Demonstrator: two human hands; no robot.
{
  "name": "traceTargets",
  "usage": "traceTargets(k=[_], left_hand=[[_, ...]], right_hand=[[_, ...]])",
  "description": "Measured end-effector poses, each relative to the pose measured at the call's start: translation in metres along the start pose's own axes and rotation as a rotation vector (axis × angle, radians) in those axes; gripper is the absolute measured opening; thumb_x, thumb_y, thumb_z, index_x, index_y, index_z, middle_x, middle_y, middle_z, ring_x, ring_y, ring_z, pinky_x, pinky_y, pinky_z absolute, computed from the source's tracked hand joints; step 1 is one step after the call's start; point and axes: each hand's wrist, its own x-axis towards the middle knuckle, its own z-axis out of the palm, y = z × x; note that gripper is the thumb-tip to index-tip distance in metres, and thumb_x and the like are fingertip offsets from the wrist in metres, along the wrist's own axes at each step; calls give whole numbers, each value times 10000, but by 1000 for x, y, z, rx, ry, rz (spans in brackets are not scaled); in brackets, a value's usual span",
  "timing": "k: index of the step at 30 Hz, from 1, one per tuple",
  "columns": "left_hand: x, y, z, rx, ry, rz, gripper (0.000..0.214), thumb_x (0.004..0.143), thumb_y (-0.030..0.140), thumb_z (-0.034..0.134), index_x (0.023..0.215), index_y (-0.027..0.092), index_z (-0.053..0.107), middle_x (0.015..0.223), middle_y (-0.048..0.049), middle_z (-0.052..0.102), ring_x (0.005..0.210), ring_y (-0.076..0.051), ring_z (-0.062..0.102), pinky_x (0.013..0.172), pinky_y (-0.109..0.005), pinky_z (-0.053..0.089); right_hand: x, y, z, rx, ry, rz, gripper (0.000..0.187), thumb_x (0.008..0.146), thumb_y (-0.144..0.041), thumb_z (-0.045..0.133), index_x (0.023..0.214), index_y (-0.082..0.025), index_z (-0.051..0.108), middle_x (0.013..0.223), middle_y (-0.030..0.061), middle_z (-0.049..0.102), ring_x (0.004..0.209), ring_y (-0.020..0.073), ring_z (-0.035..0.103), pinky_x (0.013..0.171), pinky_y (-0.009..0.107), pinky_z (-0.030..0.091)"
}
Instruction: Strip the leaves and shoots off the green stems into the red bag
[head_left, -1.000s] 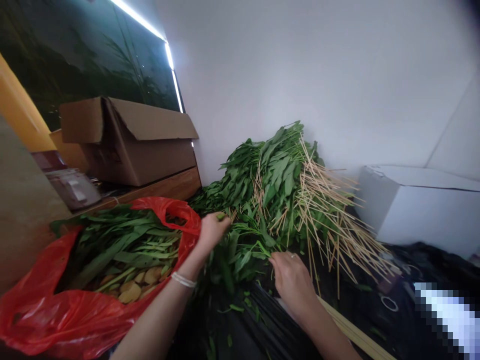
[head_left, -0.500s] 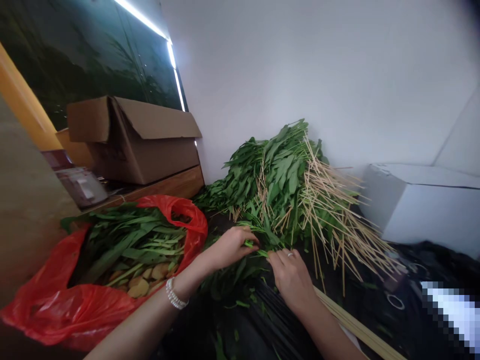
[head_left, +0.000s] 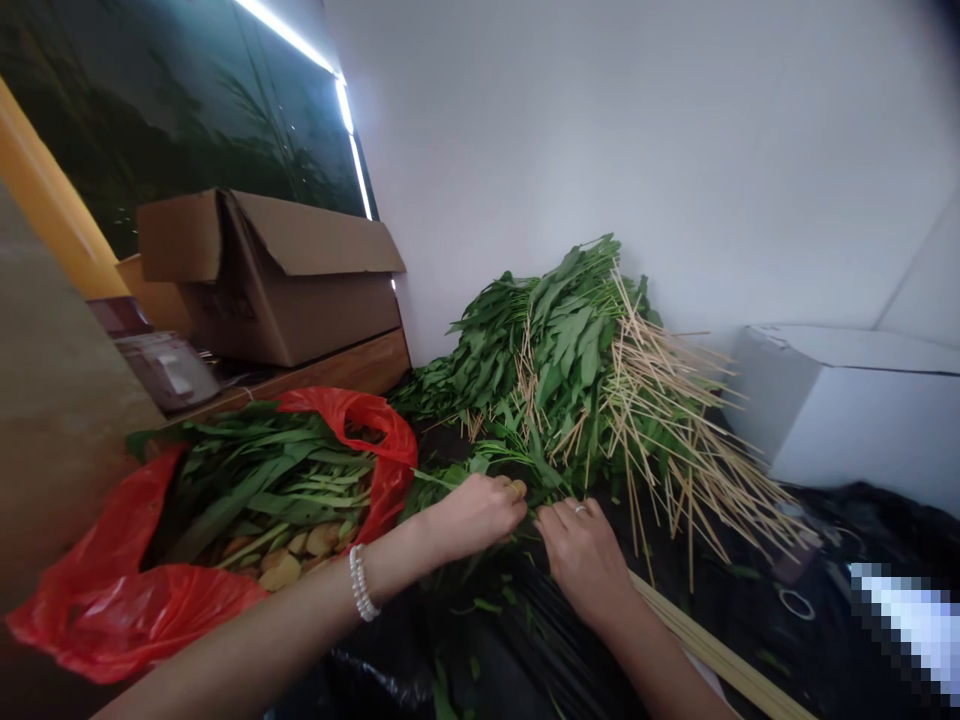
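My left hand (head_left: 487, 518), with a beaded bracelet at its wrist, is closed, and a thin pale-green stem (head_left: 442, 479) sticks out to its left. Close by on the right, my right hand (head_left: 583, 548), wearing a ring, has its fingers pinched together over leafy green stems; their held ends are hidden. Just beyond both hands lie loose leafy greens (head_left: 517, 452). Behind them is a big heap of leafy greens (head_left: 577, 335) threaded on thin wooden skewers (head_left: 675, 420). A bundle of bare skewers (head_left: 712, 645) runs beneath my right forearm.
At left an open red plastic bag (head_left: 142, 620) holds greens and round pale slices (head_left: 281, 570). A cardboard box (head_left: 322, 310) and a white tub (head_left: 169, 370) stand behind it. A white box (head_left: 870, 420) is at right. Black plastic (head_left: 847, 600) covers the work surface.
My left hand has turned over, knuckles up, and its forearm has swung slightly right. A stem now pokes out on its left side. My right hand has barely moved.
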Motion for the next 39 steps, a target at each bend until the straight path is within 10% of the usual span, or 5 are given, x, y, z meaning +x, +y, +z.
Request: traceTargets(k=[8, 16, 25, 34, 39], left_hand=[[0, -7, 4, -375, 94, -193, 57, 745, 206, 626, 697, 177, 617, 761, -9, 598, 663, -146, 563, 540, -233, 367], [-24, -75, -8, -1338, 694, -830, 166, 782, 262, 501, 680, 163, 586, 523, 51, 412, 453, -83, 349, 435, -190, 251], [-36, -59, -1, -2315, 571, -813, 106, 751, 228, 572, 691, 175, 502, 783, -17, 616, 604, -110, 555, 562, -220, 470], [-33, -49, 2, -1881, 572, -820, 221, 842, 365, 533, 733, 172, 532, 882, -47, 707, 770, -167, 619, 662, -250, 464], [-27, -44, -6, -1771, 714, -698, 259, 878, 414, 504, 756, 186, 494, 571, 61, 491, 572, -113, 507, 610, -232, 448]], right_hand=[[3, -4, -5, 99, 16, 17, 263, 956, -150, 409, 745, -202, 558, 684, 20, 568, 707, 198, 487, 725, 341, 274], [-1, 8, -3, 154, 79, 118, 291, 979, -185, 360, 763, -195, 554, 705, 34, 573, 704, 196, 495, 737, 333, 309], [-6, 3, 7, 224, -12, 170, 298, 1004, -269, 330, 799, -213, 539, 736, 17, 599, 738, 196, 557, 756, 328, 331], [-3, 7, 6, 468, -32, 297, 304, 972, -343, 420, 733, -219, 562, 701, 8, 621, 690, 172, 581, 685, 282, 373], [0, 7, 4, 582, -57, 332, 293, 961, -317, 435, 709, -228, 554, 584, -40, 594, 563, 123, 584, 576, 218, 399]])
